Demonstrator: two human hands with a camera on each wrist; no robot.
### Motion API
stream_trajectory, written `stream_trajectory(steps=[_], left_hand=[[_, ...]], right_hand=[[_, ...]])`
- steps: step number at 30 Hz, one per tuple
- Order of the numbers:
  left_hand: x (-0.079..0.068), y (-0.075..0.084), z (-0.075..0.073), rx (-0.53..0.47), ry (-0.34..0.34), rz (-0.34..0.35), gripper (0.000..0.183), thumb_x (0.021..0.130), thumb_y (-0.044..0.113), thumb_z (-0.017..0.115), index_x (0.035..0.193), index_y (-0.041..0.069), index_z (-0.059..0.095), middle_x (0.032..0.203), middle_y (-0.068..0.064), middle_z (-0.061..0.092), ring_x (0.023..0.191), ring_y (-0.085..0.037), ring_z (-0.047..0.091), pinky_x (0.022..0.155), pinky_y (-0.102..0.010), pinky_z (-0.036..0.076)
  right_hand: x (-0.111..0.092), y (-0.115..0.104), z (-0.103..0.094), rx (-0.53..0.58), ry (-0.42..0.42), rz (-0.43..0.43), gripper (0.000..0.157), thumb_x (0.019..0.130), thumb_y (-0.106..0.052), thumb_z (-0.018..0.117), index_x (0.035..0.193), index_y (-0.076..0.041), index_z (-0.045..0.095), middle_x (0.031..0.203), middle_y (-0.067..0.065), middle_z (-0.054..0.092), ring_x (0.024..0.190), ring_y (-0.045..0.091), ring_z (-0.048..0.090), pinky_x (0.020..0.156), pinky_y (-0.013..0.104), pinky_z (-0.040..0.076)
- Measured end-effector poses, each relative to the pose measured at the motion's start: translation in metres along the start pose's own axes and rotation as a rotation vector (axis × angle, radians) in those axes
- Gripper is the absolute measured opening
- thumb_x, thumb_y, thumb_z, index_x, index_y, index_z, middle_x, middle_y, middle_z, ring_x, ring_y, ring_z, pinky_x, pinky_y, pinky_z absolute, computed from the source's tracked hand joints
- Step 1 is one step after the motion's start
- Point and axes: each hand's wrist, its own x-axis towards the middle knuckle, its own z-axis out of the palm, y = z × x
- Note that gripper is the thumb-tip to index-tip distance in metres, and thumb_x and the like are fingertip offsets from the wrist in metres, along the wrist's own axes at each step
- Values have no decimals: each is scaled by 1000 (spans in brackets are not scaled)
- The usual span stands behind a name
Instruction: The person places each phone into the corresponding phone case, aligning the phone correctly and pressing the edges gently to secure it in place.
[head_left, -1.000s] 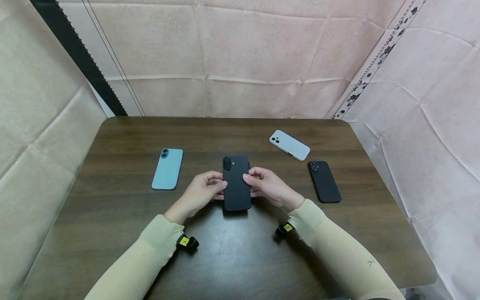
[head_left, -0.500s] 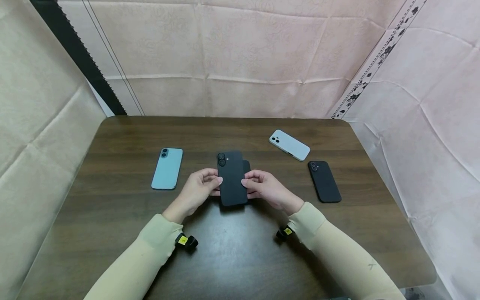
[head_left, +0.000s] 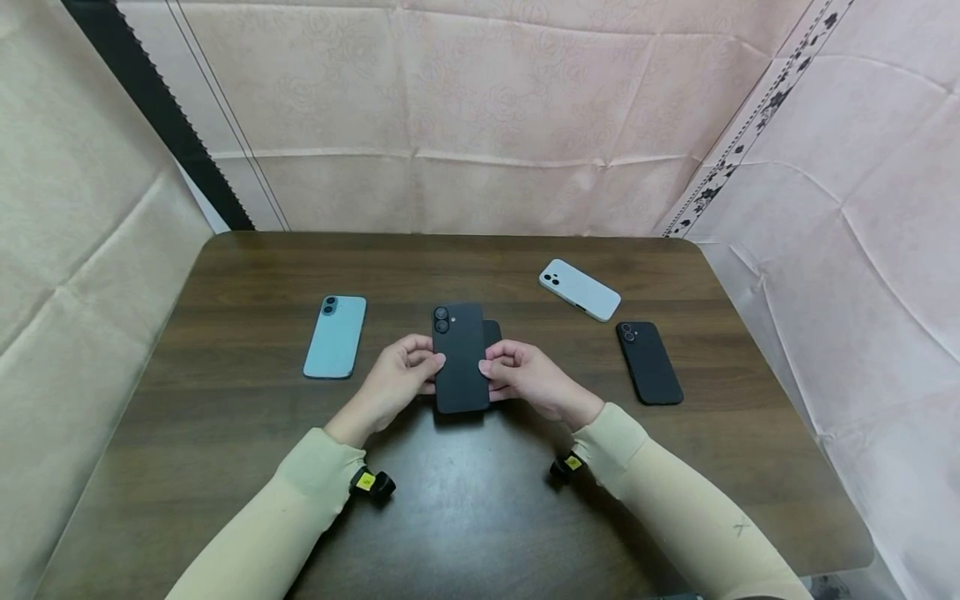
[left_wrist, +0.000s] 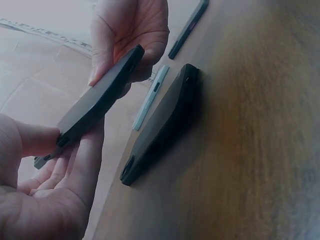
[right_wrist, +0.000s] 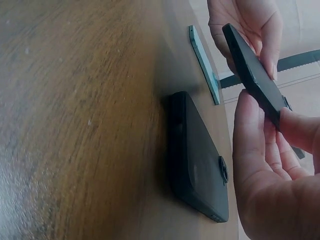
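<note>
Both hands hold one black phone (head_left: pixel 461 367) above the table's middle, its back with two lenses facing up. The left hand (head_left: pixel 396 377) pinches its left edge, thumb on the back. From the other side the right hand (head_left: pixel 536 382) grips the right edge between thumb and fingers. Partly hidden below lies a second black phone (head_left: pixel 492 333), which rests on the table apart from the held one, as the right wrist view shows: the lower phone (right_wrist: pixel 200 160) is flat on the wood, while the held phone (right_wrist: pixel 255 75) is raised and tilted.
On the brown wooden table (head_left: pixel 225 450) a light blue phone (head_left: pixel 335 337) lies left of the hands. To the right are a white phone (head_left: pixel 580 290), set at a slant, and another black phone (head_left: pixel 649 364). Pale cloth (head_left: pixel 525 100) hangs behind the table.
Both hands have carried the held phone a little to the left and slightly up in the head view. The black phone beneath has come partly into sight at its right.
</note>
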Motion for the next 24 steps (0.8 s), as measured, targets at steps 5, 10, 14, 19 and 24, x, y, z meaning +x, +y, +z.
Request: stream_trajectory(steps=[5,10,14,19,24], left_hand=[[0,-1,-1,-3,10,3,22,97,14,60,116,6,55,105,-11,67,90,-22,64,73,-36,57],[-1,-2,-4,16,17,12,22,97,15,60,116,6,54,105,-10,67,91,-22,63,74,-36,56],[-1,-3,-8,25,25,15,23,97,16,60,118,6,54,106,-10,66,93,-23,62,75,-36,56],[-2,-5,-13,28,26,19,25,97,17,60,119,6,53,108,-11,65,94,-24,61,76,-37,56],[-4,-6,-17,25,26,26,26,98,17,60,119,6,53,108,-12,65,94,-24,61,76,-38,56]], right_hand=[[1,-1,1,-2,-9,12,21,95,-14,64,109,-1,56,97,15,67,79,24,65,79,45,55],[4,-1,-2,-44,-27,20,25,95,-20,63,112,-2,58,100,17,65,84,28,66,78,45,56],[8,-2,-9,-102,-9,-12,28,96,-24,62,113,-3,59,101,20,63,87,31,66,76,45,56],[14,-8,-21,-299,105,-85,32,94,-26,65,116,-4,57,103,19,63,86,31,66,70,42,58],[25,-14,-27,-672,216,-81,57,87,-39,72,129,-8,51,111,11,57,91,25,62,78,41,55]])
